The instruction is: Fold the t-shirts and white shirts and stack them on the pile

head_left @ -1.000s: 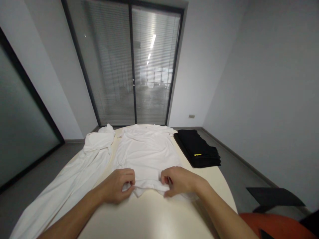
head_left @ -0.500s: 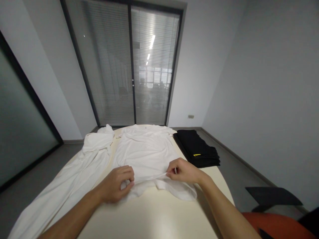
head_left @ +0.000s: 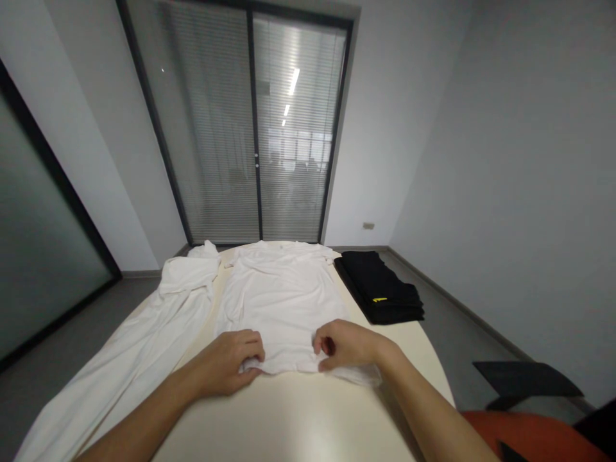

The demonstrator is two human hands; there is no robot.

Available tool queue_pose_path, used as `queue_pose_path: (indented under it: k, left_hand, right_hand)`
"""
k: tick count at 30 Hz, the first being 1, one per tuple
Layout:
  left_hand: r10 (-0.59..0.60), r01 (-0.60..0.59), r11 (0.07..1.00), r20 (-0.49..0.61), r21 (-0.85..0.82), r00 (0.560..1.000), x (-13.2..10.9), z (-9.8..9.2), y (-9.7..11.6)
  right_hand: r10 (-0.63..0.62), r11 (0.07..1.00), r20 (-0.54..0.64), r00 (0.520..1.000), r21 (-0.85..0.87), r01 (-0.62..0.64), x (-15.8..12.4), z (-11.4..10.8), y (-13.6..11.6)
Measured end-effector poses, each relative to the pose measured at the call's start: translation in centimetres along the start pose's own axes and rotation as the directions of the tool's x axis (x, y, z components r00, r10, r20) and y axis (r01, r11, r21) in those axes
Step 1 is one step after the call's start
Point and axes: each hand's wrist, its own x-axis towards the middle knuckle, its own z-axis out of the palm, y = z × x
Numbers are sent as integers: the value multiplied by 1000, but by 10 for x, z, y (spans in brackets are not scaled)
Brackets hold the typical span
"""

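A white T-shirt (head_left: pixel 283 301) lies spread on the table, its collar at the far edge and its hem towards me. My left hand (head_left: pixel 235 359) is closed at the left part of the hem, fingers on top of the cloth and thumb at its near edge. At the right part of the hem my right hand (head_left: pixel 344 346) has curled fingers and thumb around the cloth's edge. A bit of hem sticks out beyond my right hand, on the right. How tightly the fingertips pinch is hard to see.
More white clothing (head_left: pixel 139 340) lies lengthwise along the left of the pale table (head_left: pixel 283 423). Folded black garments with a yellow mark (head_left: pixel 385 282) are stacked at the right edge. An orange chair (head_left: pixel 524 436) with a black armrest (head_left: pixel 529 378) stands at lower right.
Both hands have come down and nearer to me with the T-shirt's hem. The hem, uneven and partly folded before, now runs straighter along the near side.
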Motion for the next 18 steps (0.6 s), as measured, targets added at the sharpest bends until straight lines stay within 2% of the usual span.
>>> queue_pose_path:
  k: [4,8,11,14,18]
  left_hand:
    - [-23,22,999,-41,-31,999,1,0,0]
    - [-98,92,993,-84,-79,992,1,0,-2]
    - [-132,126,980,-31,-154,991,0,-2,-1]
    - [-122,127,963,38,-236,992,-1,-4,0]
    - [-129,146,944,75,-295,989,-1,-5,1]
  right_hand:
    - [-15,1000,-30,999,13,16,-3,-5,3]
    - [-26,985,-6,1000,172,26,-6,-8,2]
    - [-14,967,46,999,254,2,-9,-12,-3]
    - [-29,964,61,998,266,11,-11,-13,-9]
    - [-57,966,83,995,255,34,-7,-5,-14]
